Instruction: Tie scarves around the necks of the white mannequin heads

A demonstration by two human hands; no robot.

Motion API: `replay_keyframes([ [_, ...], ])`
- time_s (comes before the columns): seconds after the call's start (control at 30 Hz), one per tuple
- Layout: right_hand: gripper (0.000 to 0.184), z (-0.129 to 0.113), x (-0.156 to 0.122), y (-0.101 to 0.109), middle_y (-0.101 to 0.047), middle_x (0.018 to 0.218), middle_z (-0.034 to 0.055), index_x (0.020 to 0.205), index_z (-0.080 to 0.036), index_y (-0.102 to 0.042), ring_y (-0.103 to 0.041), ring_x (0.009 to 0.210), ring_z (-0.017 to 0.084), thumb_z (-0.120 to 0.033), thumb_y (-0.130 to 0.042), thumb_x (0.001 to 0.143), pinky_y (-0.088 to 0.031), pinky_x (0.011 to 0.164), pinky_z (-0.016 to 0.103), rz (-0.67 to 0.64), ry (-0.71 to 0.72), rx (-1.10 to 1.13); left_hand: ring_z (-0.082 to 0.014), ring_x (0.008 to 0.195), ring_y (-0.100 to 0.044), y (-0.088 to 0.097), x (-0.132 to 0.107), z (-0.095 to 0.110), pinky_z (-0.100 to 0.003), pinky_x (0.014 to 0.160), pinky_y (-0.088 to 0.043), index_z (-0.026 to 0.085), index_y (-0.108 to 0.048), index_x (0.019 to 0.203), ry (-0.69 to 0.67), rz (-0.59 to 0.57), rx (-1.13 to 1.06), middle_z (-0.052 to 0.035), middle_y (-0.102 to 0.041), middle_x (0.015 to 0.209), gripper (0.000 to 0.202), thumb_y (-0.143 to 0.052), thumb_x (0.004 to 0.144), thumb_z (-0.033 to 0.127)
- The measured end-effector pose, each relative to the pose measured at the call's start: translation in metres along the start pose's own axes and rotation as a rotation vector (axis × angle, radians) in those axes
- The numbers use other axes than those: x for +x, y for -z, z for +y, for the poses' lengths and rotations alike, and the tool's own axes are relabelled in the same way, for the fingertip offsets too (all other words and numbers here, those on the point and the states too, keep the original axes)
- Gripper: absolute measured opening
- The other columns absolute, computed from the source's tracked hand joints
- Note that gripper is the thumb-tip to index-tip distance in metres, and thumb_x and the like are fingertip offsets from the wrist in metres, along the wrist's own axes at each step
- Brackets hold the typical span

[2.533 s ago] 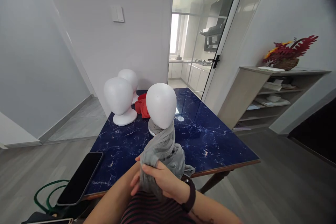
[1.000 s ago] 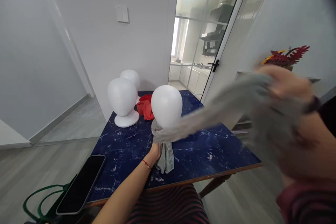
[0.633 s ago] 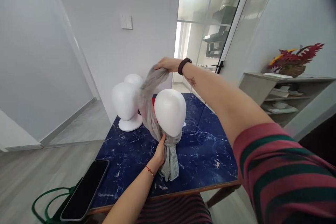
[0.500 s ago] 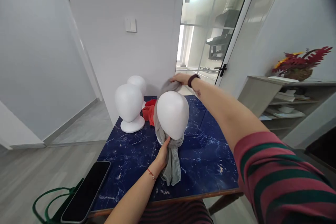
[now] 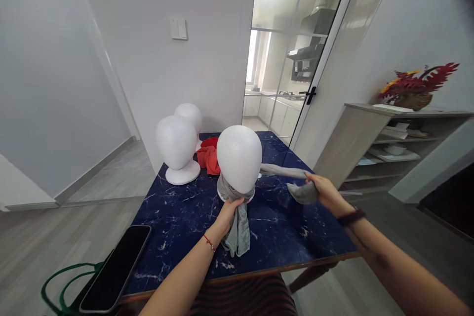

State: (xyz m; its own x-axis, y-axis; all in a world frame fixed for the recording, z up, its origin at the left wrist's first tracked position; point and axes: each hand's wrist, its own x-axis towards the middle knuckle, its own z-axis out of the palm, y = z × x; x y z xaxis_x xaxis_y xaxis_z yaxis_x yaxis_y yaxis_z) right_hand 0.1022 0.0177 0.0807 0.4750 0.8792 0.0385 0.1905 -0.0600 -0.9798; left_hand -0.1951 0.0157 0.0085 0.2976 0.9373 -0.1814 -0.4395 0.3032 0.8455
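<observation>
A white foam head (image 5: 239, 158) stands near the middle of the blue marble table (image 5: 185, 217). A grey scarf (image 5: 237, 227) is wound round its neck. My left hand (image 5: 229, 212) is closed on the scarf just below the head's neck, with one end hanging down onto the table. My right hand (image 5: 323, 188) is closed on the other end, drawn out taut to the right of the head.
Two more white foam heads (image 5: 177, 142) stand at the back left beside a red cloth (image 5: 208, 157). A black phone (image 5: 111, 267) lies at the table's near left corner above a green frame. A shelf unit (image 5: 392, 143) with a red plant stands on the right.
My right hand carried the scarf's long end up over the left side, round behind the head, and down to its right. My left hand stayed at the neck.
</observation>
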Motion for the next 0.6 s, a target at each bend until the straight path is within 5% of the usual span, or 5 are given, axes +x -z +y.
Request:
replay_keyframes([
  [0.13, 0.036, 0.022, -0.098, 0.017, -0.055, 0.061, 0.0013, 0.073, -0.015, -0.059, -0.044, 0.046, 0.008, -0.050, -0.068, 0.068, -0.032, 0.044, 0.022, -0.434, -0.276, 0.117, -0.0267, 0.106, -0.060, 0.002, 0.000, -0.002, -0.037, 0.100, -0.039, 0.015, -0.066, 0.099, -0.025, 0.009, 0.068, -0.0102, -0.069, 0.107, 0.036, -0.071, 0.063, 0.020],
  [0.27, 0.039, 0.027, -0.184, -0.013, -0.061, 0.071, 0.0009, 0.095, -0.016, -0.060, -0.052, 0.058, 0.010, -0.044, -0.071, 0.070, -0.038, 0.055, 0.021, -0.742, -0.375, 0.218, -0.0268, 0.108, -0.059, 0.002, 0.000, -0.004, -0.038, 0.101, -0.037, 0.014, -0.067, 0.098, -0.103, 0.032, 0.119, -0.0108, -0.067, 0.111, 0.037, -0.070, 0.061, 0.019],
  [0.4, 0.047, 0.033, -0.223, -0.064, -0.061, 0.069, -0.0004, 0.106, -0.016, -0.057, -0.053, 0.061, 0.011, -0.046, -0.069, 0.072, -0.039, 0.057, 0.021, -0.694, -0.388, 0.377, -0.0264, 0.104, -0.060, -0.003, -0.003, -0.003, -0.038, 0.100, -0.037, 0.013, -0.067, 0.095, -0.128, 0.029, 0.144, -0.0112, -0.069, 0.107, 0.036, -0.070, 0.059, 0.018],
  [0.6, 0.047, 0.030, -0.224, -0.100, -0.057, 0.064, -0.0009, 0.104, -0.012, -0.056, -0.048, 0.056, 0.010, -0.052, -0.057, 0.080, -0.037, 0.056, 0.022, -0.619, -0.206, 0.355, -0.0229, 0.078, -0.067, -0.002, -0.028, 0.003, -0.034, 0.081, -0.049, 0.011, -0.065, 0.087, 0.071, 0.098, 0.059, -0.0089, -0.073, 0.082, 0.026, -0.067, 0.061, 0.014],
])
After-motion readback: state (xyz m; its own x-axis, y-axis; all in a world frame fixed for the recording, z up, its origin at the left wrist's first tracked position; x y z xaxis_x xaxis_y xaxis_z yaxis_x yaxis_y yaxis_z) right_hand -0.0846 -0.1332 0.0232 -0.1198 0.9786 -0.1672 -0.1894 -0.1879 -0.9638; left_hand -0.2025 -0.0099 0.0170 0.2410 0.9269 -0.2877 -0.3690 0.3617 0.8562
